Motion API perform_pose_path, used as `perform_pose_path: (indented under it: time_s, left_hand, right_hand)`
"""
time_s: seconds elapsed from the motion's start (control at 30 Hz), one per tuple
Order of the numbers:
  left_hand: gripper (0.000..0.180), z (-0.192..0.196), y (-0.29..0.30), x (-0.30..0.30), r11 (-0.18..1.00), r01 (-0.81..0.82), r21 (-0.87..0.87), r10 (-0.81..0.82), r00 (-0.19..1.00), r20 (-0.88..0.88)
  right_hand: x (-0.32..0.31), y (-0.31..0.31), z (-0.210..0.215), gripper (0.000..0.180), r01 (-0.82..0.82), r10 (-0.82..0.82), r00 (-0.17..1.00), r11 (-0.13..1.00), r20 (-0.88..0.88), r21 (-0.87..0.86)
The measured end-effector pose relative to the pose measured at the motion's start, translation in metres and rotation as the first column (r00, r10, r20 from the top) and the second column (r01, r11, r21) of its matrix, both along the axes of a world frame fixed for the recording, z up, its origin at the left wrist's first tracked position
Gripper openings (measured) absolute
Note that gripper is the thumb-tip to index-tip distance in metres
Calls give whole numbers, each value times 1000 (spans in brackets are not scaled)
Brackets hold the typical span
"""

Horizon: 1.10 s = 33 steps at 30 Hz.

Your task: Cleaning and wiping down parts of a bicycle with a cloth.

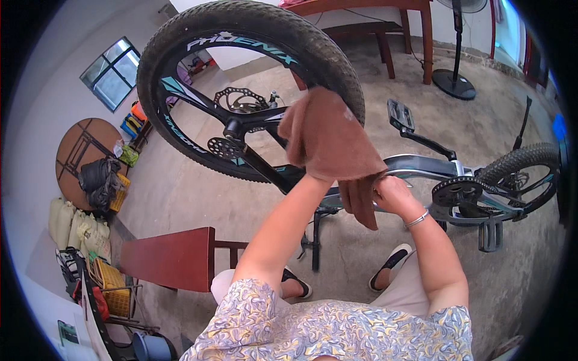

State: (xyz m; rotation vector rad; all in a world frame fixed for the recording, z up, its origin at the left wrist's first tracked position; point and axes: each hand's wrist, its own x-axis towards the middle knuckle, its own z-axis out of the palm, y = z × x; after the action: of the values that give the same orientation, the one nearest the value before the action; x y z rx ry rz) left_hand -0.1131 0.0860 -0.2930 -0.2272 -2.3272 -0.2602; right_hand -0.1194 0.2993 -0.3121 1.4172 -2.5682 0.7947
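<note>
A brown cloth (328,135) covers my left hand (320,167), whose fingers are hidden in it; the cloth is bunched against the front wheel and fork. My right hand (394,194) is closed beside the cloth's lower right corner, over the bicycle frame (415,162). Whether it grips the cloth or the frame tube I cannot tell. The front wheel (158,90), with its knobbly tyre and black spokes, is raised before me, its disc rotor (226,148) showing at the hub. To the right lie the chainring (456,195), a pedal (400,114) and the rear wheel (537,157).
A dark red bench (171,259) stands close on my left. Behind it are sacks (75,225), yellow crates (114,289) and a folded round table (78,141). A standing fan (454,84) and a wooden table (426,42) are at the back.
</note>
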Motion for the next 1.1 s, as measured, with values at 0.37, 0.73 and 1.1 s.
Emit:
perform_pose_path:
  time_s: [0.37, 0.73, 1.1]
  left_hand:
    - [74, -18, -18, 36, 998, 66, -14, -60, 962, 267]
    - [44, 116, -10, -8, 936, -349, -44, 329, 912, -244]
    - [59, -34, -33, 28, 990, 97, 99, -119, 962, 246]
  right_hand:
    - [-3, 6, -6, 17, -10, 13, 999, 998, 45, -68]
    - [-3, 4, -6, 18, -43, 48, 998, 995, 51, -89]
    - [0, -5, -3, 15, -63, 66, 997, 996, 50, -61]
